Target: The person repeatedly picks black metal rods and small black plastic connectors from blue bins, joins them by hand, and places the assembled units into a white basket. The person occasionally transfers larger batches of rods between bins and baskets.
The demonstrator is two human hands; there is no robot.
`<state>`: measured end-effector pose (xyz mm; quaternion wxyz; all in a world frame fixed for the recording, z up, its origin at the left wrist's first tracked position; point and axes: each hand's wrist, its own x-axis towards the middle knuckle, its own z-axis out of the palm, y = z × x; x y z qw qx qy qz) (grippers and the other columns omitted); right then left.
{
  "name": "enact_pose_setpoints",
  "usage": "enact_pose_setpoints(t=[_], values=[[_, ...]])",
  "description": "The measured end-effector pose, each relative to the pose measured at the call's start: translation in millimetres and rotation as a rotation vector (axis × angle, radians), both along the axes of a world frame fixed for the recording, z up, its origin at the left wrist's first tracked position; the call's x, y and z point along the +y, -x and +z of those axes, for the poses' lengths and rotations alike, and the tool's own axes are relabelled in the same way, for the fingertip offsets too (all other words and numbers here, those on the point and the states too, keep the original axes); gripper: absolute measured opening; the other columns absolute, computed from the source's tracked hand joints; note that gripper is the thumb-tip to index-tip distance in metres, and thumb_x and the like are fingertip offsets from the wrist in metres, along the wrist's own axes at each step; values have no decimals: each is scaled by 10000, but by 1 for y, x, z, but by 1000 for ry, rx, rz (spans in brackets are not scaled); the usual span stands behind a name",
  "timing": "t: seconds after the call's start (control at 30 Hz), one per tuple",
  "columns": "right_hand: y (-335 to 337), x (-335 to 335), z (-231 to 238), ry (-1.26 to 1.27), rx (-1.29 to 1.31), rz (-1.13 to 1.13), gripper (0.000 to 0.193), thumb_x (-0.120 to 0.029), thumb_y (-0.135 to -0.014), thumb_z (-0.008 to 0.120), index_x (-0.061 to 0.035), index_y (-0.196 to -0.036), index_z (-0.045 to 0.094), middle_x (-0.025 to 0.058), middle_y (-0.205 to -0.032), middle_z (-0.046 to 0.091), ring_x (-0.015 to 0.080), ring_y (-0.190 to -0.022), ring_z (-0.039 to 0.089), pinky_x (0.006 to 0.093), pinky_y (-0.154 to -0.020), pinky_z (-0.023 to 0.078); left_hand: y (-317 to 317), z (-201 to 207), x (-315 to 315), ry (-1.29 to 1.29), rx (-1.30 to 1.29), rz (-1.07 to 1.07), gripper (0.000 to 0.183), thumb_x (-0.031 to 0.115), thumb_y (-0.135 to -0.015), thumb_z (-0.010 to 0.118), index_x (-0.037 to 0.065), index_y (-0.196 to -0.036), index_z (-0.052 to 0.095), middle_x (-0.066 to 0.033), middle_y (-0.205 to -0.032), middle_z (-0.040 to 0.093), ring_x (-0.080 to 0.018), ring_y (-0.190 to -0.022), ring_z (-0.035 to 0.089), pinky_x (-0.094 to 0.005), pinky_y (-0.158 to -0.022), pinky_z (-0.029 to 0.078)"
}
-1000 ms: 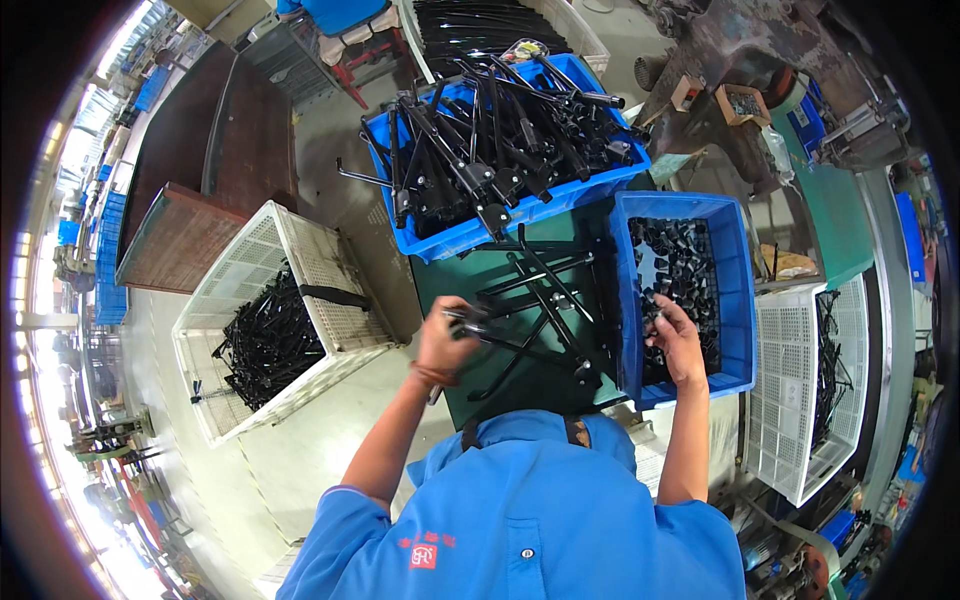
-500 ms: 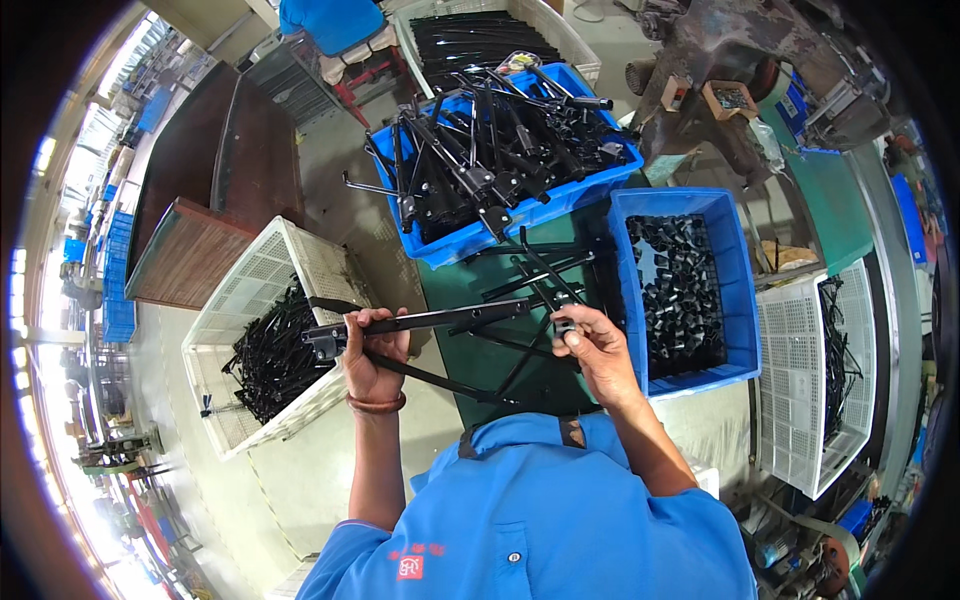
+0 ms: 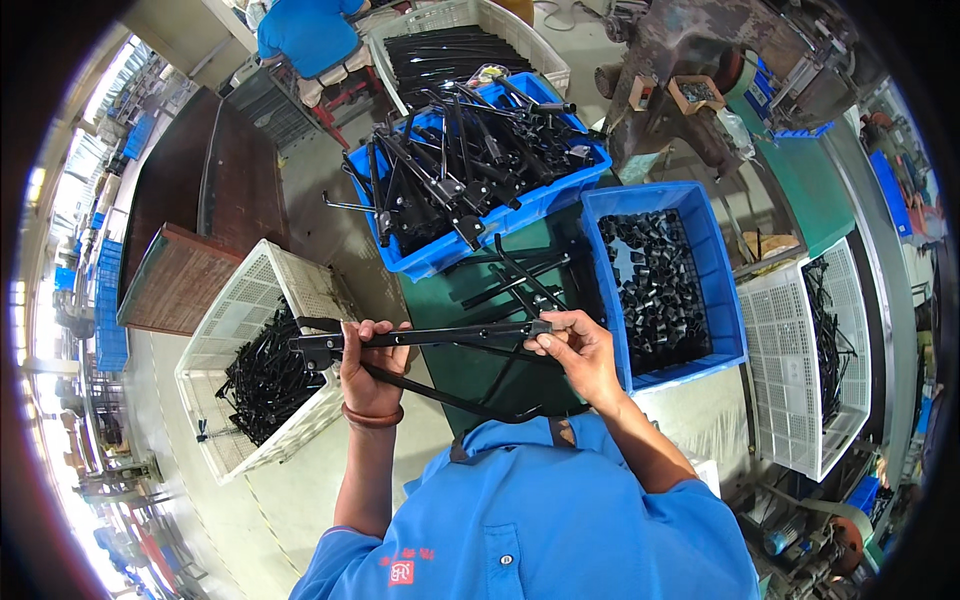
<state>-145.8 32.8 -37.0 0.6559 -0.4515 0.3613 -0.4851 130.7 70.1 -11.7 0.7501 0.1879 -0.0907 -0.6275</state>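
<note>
Level in front of my chest lies a black metal tube assembly [image 3: 450, 336], with a hinged bracket at its left end and a thinner rod branching down to the right. My left hand [image 3: 372, 378] is closed around it near the bracket. At the tube's right end, my right hand [image 3: 583, 357] pinches a small black sleeve-like piece [image 3: 541, 327] against the tip; whether it sits over the end or only touches it, I cannot tell. More black tube parts [image 3: 520, 272] lie beyond on the green tabletop [image 3: 428, 300].
A blue bin [image 3: 735, 315] of small black pieces stands on the right. Another blue bin [image 3: 400, 262], heaped with black assemblies, stands at the back. White crates of black rods stand at left [image 3: 215, 300], right [image 3: 770, 350] and far back [image 3: 555, 60]. A person [image 3: 305, 35] sits at far left.
My right hand has brought the small black sleeve-like piece left to the tube's end, where there was a gap before. My left hand keeps its hold. The whole view has shifted slightly.
</note>
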Motion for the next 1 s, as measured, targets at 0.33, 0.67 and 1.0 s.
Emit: enact_pose_setpoints(t=[0.33,0.67,1.0], values=[[-6,6,1,-157,-108,94,249,-152,-928,579,28,-1097,545,126,-890,656,220,-826,678,311,-703,559,11,12,1,10,-84,25,168,246,-969,488,95,-902,519,-2,-837,523,-186,-924,560,-485,-987,448],[-4,-8,11,3,-93,176,320,-191,-959,523,13,-1206,512,151,-905,645,211,-783,661,318,-735,537,-1,-7,-11,-162,-15,20,256,269,-959,501,41,-850,540,-31,-838,569,-218,-927,603,-479,-945,494],[1,-12,2,-251,-158,175,406,-294,-953,534,35,-1188,501,137,-862,641,208,-751,668,310,-700,543,13,2,-19,-95,-100,93,202,251,-957,510,72,-865,517,-12,-836,534,-188,-900,576,-474,-945,487]])
